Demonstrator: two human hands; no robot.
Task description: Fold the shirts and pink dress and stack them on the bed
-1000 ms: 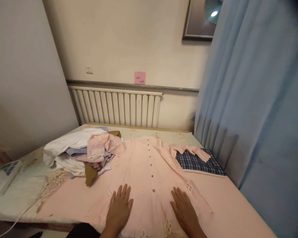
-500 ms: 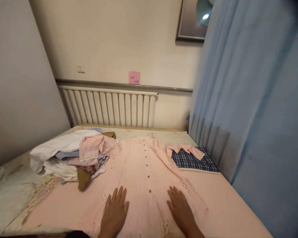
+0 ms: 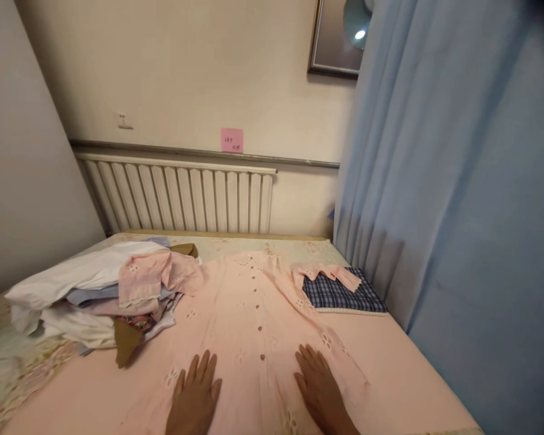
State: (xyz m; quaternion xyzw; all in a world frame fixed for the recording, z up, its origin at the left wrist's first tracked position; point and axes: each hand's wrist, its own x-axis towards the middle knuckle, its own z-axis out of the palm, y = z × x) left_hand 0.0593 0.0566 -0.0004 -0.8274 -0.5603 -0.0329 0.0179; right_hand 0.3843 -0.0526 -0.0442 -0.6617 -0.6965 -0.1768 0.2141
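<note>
A pale pink buttoned shirt (image 3: 229, 314) with cut-out flower embroidery lies spread front side up, collar toward the wall. My left hand (image 3: 194, 393) rests flat on its left front, fingers stretched out. On the other side of the button row, my right hand (image 3: 321, 383) also lies flat on the cloth with fingers spread. One sleeve of the shirt reaches over a pile of clothes (image 3: 81, 266) at the left. The other sleeve lies across a folded dark blue checked cloth (image 3: 340, 296) at the right. The shirt's lower end runs out of view.
Beneath the shirt is a pink cloth (image 3: 403, 368) over a flower-patterned cover (image 3: 40, 374). A white radiator (image 3: 176, 193) stands behind the far edge. The blue curtain (image 3: 426, 151) hangs along the right side. A pink note (image 3: 232, 140) is on the wall.
The whole view has shifted, so most things appear farther left. Both hands stay flat on the shirt in nearly the same places.
</note>
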